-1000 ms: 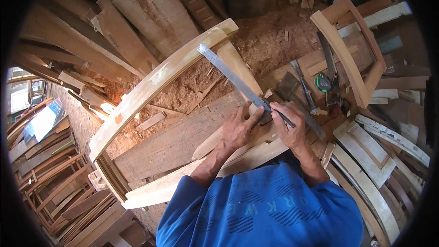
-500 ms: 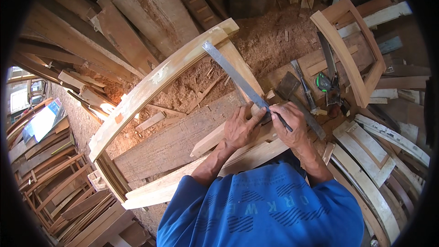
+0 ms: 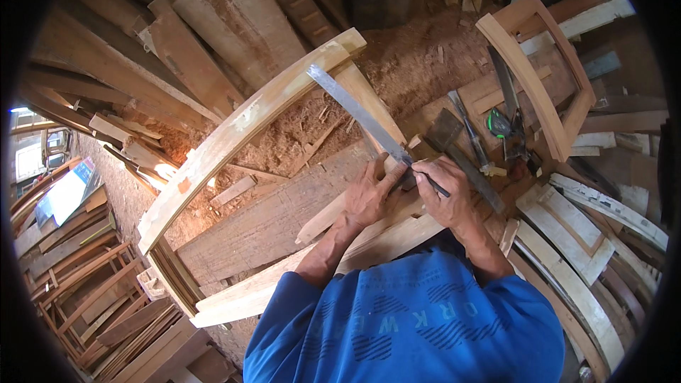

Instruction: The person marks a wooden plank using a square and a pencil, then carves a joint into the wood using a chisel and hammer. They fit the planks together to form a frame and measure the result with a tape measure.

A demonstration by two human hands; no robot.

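Note:
My left hand [image 3: 367,197] is closed over the near end of a steel try square [image 3: 355,111], its thumb and fingers pressing it against a pale wooden piece [image 3: 323,220]. The square's long blade slants away up to the left, over a pale rail [image 3: 365,92] of the curved wooden frame. My right hand [image 3: 448,190] pinches a dark pencil [image 3: 434,184], with its tip close to the square's edge beside my left fingertips. A long curved frame bar [image 3: 248,128] runs across the far side, and another pale bar [image 3: 241,301] lies nearest me. My fingers hide part of the square's near end.
To the right lie a chisel [image 3: 469,131], a green and black tape measure [image 3: 499,125] and a dark flat blade [image 3: 475,181]. A smaller curved wooden frame [image 3: 532,78] stands beyond them. Boards [image 3: 241,14] lean at the back, and stacked timber [image 3: 85,284] fills the left.
My right hand and the pencil have shifted slightly left along the square's edge. The square's far end sits a little farther left in the view, which has itself moved slightly. Both grips are unchanged.

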